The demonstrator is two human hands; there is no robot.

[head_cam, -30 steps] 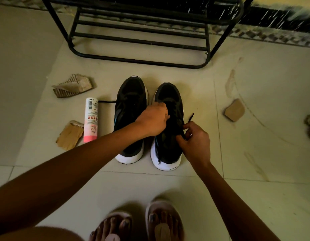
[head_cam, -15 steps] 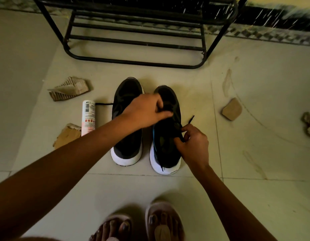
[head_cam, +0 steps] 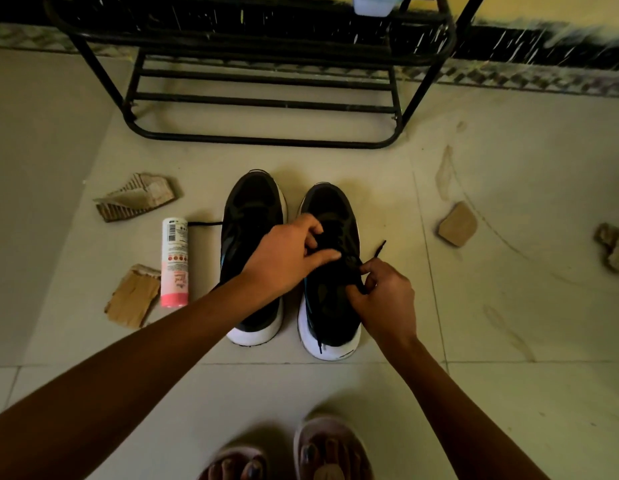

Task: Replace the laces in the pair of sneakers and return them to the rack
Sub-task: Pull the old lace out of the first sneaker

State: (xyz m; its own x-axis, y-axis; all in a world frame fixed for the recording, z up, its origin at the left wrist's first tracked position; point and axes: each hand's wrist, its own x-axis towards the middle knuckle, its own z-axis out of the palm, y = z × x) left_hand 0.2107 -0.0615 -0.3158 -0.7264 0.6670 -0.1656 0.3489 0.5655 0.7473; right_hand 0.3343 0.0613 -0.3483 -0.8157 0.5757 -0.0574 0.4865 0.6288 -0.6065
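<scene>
Waiting behind, rack (head_cam: 259, 102) stands beyond both sneakers (head_cam: 252, 209), which sit side by side on floor (head_cam: 474, 393). Left hand (head_cam: 284, 259) curls over right sneaker (head_cam: 332, 317) at eyelets; can't tell if it pinches anything. Right hand (head_cam: 387, 301) pinches lace (head_cam: 379, 250) near tip. Risks: black lace on black upper, so skipped eyelet prob; loose pinch, tip slips back out.

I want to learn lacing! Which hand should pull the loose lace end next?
Probably right. The right hand pinches the lace beside the right sneaker; the left hand sits over its middle.
</scene>
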